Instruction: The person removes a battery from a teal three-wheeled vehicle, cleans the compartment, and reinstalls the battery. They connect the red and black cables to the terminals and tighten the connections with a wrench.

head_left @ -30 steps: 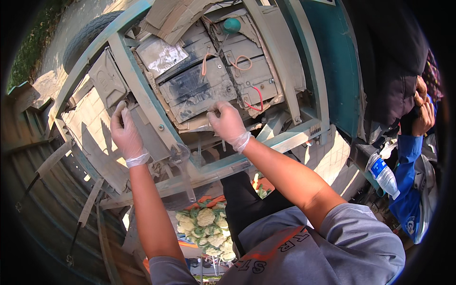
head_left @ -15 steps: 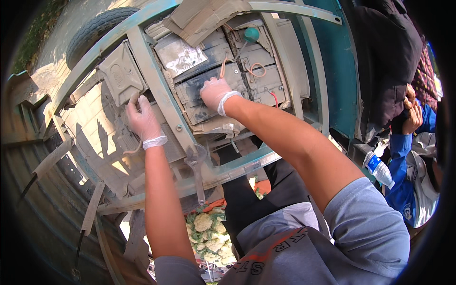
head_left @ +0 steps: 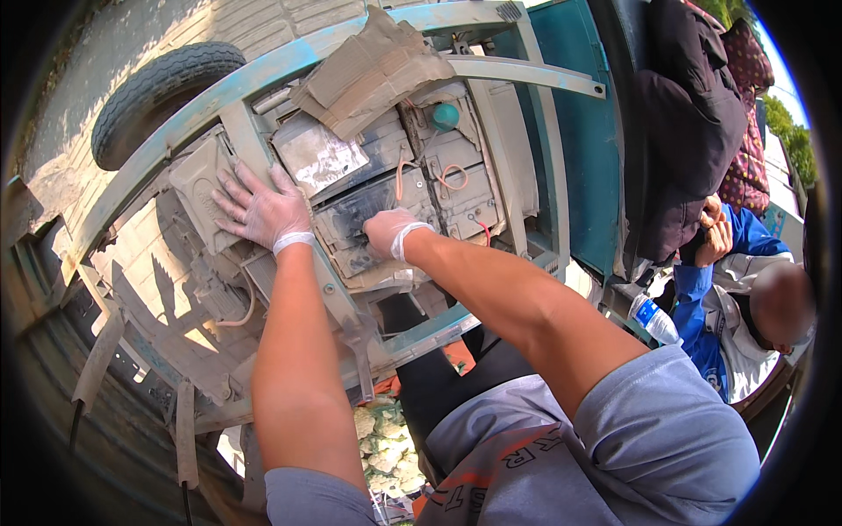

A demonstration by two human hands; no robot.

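Here's my left hand [head_left: 272, 209], spread wide, fingers fanned over the dusty grey box [head_left: 198, 186], palm across the frame bar [head_left: 243, 136]. And my right hand [head_left: 391, 231], curled in tight, is down over the battery [head_left: 335, 221]; whether those fingers grip anything, I can't tell. Look at this battery: a blocky grey thing, powdered with pale dust, a blackish patch showing through just left of my right hand. It sits between my two hands and runs on beneath the right one. Just beyond that hand, a pinkish wire [head_left: 399, 180] stands up; farther right, a wire loop [head_left: 452, 178], and past it a round green cap [head_left: 445, 117]. Out ahead of both hands, torn cardboard [head_left: 373, 70], with a scuffed silvery sheet [head_left: 320, 162] on this side of it. Nearer me, below my hands, a metal wrench [head_left: 361, 351].
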